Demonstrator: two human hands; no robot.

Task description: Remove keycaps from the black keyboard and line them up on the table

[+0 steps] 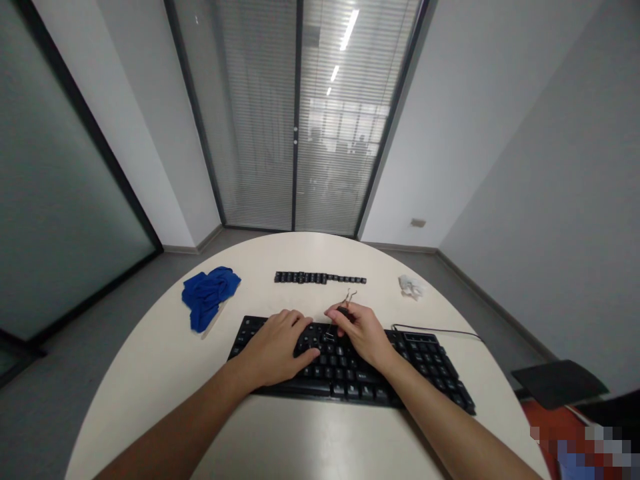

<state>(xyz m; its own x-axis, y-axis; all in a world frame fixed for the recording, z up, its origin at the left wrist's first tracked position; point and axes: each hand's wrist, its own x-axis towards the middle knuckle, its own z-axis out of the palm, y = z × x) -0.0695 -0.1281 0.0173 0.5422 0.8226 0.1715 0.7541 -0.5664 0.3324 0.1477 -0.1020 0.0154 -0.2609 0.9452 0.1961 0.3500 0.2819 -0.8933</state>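
A black keyboard lies on the round table in front of me. My left hand rests palm down across its left half, open, with the fingers slightly bent and the thumb stretched out over the keys. My right hand is closed around a keycap puller with a dark grip and thin wire ends. One pair of wires points up past the fingers; the other reaches down to the upper keys, and I cannot tell whether it grips a keycap. Beyond the hands, a row of loose black keycaps is laid out.
On the pale round table, a crumpled blue cloth lies at the left, partly over a thin pale strip. A crumpled white tissue or plastic sits at the right. The keyboard's cable runs off the right edge, near a dark chair.
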